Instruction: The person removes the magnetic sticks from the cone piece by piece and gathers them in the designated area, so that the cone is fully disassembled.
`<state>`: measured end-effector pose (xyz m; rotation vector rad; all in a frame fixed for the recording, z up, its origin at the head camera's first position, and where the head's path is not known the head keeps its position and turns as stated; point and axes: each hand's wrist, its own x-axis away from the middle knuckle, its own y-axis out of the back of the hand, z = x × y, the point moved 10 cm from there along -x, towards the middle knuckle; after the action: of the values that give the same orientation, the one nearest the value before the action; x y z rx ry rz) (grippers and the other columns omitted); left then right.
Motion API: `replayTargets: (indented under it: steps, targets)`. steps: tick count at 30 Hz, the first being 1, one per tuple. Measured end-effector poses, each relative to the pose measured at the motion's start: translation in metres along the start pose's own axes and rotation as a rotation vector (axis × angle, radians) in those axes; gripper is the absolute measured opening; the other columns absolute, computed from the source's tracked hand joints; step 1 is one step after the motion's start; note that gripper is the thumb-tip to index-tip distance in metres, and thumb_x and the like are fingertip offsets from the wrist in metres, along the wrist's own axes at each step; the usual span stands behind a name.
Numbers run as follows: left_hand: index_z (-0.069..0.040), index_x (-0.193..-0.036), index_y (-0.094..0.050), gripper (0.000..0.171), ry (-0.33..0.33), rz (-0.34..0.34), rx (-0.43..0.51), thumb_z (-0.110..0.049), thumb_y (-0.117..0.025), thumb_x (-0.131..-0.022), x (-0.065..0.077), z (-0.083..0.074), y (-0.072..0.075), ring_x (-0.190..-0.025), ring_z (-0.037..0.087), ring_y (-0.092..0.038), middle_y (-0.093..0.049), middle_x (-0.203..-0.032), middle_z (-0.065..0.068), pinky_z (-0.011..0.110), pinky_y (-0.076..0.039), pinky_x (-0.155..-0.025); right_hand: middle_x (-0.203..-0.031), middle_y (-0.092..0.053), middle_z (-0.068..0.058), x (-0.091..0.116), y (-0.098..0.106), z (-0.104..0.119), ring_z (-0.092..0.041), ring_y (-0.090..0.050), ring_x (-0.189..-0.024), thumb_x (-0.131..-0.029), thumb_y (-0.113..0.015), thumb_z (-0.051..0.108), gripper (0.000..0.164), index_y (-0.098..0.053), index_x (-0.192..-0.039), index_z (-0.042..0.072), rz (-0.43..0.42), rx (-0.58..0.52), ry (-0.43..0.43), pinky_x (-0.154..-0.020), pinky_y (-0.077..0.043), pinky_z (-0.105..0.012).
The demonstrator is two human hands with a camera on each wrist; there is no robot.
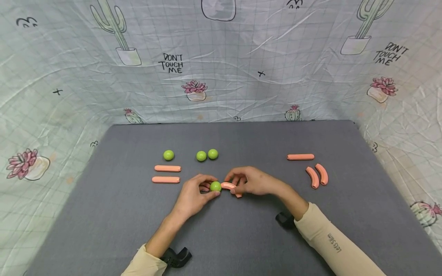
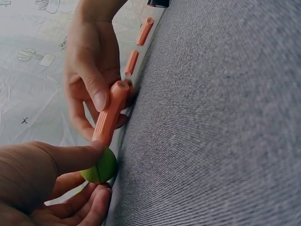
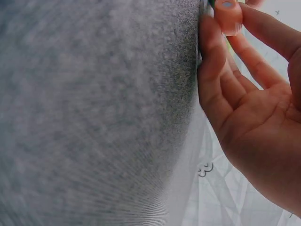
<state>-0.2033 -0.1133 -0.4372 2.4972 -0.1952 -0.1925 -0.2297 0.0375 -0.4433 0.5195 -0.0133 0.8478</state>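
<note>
In the head view my left hand (image 1: 194,195) pinches a green ball (image 1: 215,186) between thumb and fingers, low over the table. Just right of it, my right hand (image 1: 254,181) pinches a curved orange-pink piece (image 1: 228,185) whose left end meets the ball. The left wrist view shows this curved piece (image 2: 107,123) with a small hole in its near end, its far end against the ball (image 2: 100,167) beside my left thumb. From the right wrist, the piece's end (image 3: 229,18) shows between my right thumb and fingers, with the ball mostly hidden behind.
Two straight orange-pink sticks (image 1: 166,179) lie left of my hands. Behind them are a single green ball (image 1: 168,155) and a pair of balls (image 1: 201,156). At right lie one straight stick (image 1: 300,157) and two curved pieces (image 1: 312,177). A patterned curtain (image 1: 221,57) borders the grey table (image 1: 114,214).
</note>
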Motion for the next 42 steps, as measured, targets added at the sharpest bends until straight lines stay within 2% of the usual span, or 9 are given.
replayTargets:
  steps: [5,9,21,31,36,42]
  targets:
    - [-0.01,-0.112,-0.077,0.034,0.021,-0.001,0.002,-0.01,-0.09,-0.081,-0.003,0.001,0.0,-0.087,0.011,-0.068,-0.071,-0.1,0.004,0.025,-0.06,-0.08,-0.091,-0.071,-0.011,0.003,0.0,-0.001,-0.02,-0.072,-0.068,-0.099,-0.072,0.012,0.03,-0.068,-0.128,0.01,0.03,-0.046,-0.017,-0.063,-0.061,-0.035]
    - [-0.01,-0.112,-0.078,0.033,0.031,-0.001,0.004,-0.01,-0.09,-0.081,-0.005,0.001,-0.001,-0.087,0.011,-0.068,-0.072,-0.1,0.003,0.025,-0.06,-0.081,-0.09,-0.07,-0.013,0.004,0.0,-0.001,-0.022,-0.072,-0.068,-0.099,-0.071,0.011,0.03,-0.067,-0.129,0.009,0.036,-0.055,-0.012,-0.065,-0.062,-0.04]
    - [-0.008,-0.11,-0.078,0.03,0.05,0.022,0.024,-0.01,-0.089,-0.083,-0.008,0.004,-0.007,-0.092,0.015,-0.071,-0.074,-0.101,0.005,0.032,-0.061,-0.086,-0.089,-0.068,-0.014,0.012,0.004,-0.006,-0.024,-0.073,-0.073,-0.101,-0.067,0.007,0.033,-0.064,-0.134,0.006,0.077,-0.115,-0.004,-0.069,-0.063,-0.041]
    - [-0.008,-0.112,-0.078,0.03,0.064,0.025,0.016,-0.01,-0.088,-0.083,-0.007,0.006,-0.009,-0.093,0.015,-0.07,-0.073,-0.102,0.006,0.033,-0.061,-0.085,-0.09,-0.067,-0.013,0.022,0.018,-0.011,-0.025,-0.072,-0.077,-0.104,-0.062,0.009,0.046,-0.056,-0.15,0.011,0.038,-0.047,-0.028,-0.072,-0.061,-0.04]
    - [-0.009,-0.113,-0.078,0.03,0.067,0.025,0.019,-0.01,-0.087,-0.084,-0.005,0.008,-0.01,-0.093,0.015,-0.07,-0.072,-0.102,0.006,0.032,-0.06,-0.085,-0.097,-0.066,-0.015,0.026,0.021,-0.014,-0.025,-0.072,-0.078,-0.105,-0.061,0.009,0.048,-0.053,-0.152,0.012,0.019,-0.054,-0.045,-0.073,-0.061,-0.04]
    - [-0.011,-0.113,-0.078,0.03,0.072,0.015,0.012,-0.012,-0.088,-0.084,-0.004,0.011,-0.007,-0.092,0.013,-0.068,-0.072,-0.101,0.003,0.03,-0.06,-0.084,-0.112,-0.063,-0.019,0.03,0.025,-0.015,-0.027,-0.071,-0.074,-0.1,-0.068,0.008,0.056,-0.051,-0.153,0.014,0.006,-0.051,-0.049,-0.067,-0.056,-0.036]
